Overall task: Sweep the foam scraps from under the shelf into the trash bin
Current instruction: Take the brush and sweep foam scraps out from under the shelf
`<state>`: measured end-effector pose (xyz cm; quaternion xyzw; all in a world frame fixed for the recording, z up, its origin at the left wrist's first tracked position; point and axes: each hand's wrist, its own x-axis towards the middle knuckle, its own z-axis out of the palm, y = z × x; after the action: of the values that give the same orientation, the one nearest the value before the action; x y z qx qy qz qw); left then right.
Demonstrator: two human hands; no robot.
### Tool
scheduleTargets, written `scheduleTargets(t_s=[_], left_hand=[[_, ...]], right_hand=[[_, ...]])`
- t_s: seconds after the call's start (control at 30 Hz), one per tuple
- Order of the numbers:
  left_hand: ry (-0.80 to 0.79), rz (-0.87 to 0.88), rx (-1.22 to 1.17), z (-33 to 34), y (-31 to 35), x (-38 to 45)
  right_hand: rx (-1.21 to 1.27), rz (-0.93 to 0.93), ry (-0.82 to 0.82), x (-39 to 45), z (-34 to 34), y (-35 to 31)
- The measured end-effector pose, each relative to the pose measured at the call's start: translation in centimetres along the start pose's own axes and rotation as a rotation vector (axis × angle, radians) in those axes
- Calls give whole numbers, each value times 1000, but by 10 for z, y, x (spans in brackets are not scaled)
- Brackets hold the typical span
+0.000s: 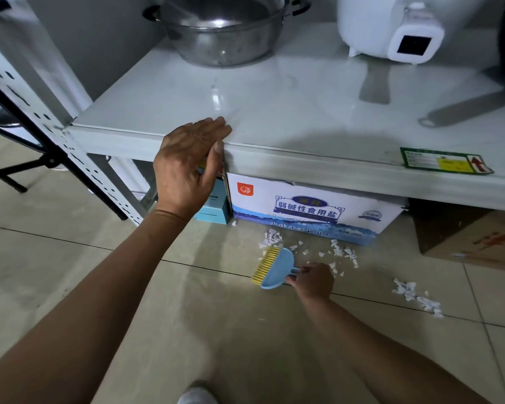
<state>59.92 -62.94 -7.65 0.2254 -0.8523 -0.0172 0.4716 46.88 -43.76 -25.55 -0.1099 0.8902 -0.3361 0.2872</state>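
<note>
White foam scraps [340,252] lie scattered on the tiled floor in front of a white and blue carton under the shelf. Another heap of foam scraps [417,297] lies further right. My right hand [314,279] grips the handle of a small blue hand brush [273,268] with yellow bristles, held low at the floor just left of the scraps. My left hand [188,166] rests on the front edge of the grey shelf board [303,158], fingers on top and thumb on the edge. No trash bin is in view.
Under the shelf stand a white and blue carton [312,211], a small light-blue box [213,209] and a brown cardboard box [473,237]. On the shelf sit a steel pot [222,33] and a white rice cooker [397,27]. A perforated post [79,153] and black stand legs are at left.
</note>
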Motion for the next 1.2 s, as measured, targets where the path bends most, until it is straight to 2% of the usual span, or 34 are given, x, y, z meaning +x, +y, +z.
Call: scheduleTargets(t_s=[0.13,0.27,0.37,0.57,0.73,0.9,0.97,1.03,1.13,1.2], left_hand=[[8,-18,-4,-1,3,0],[6,-28,-9,-1,5,1],[-16,-32,-9,-3,5,2],[-56,-76,-29,-9,8,5],[-100,-97,-18,-11,12,7],[-88,-200,14,-7,27,6],[-84,-225,34,-4,34,6],[-103,-208,23,-1,45,9],[-163,-126,6,7,67,14],[-199,-59,-13,14,85,16]], right_hand=[[77,-7,72,-7,-9,2],[253,-50,-35,-15,25,-31],[229,-68,-105,-7,58,-61],[217,3,-132,17,85,-93],[209,84,-29,37,64,-57],[166,102,36,46,6,-7],[232,141,64,42,-18,12],[240,193,102,40,-39,31],[124,217,77,35,-65,50],[219,245,93,30,-76,58]])
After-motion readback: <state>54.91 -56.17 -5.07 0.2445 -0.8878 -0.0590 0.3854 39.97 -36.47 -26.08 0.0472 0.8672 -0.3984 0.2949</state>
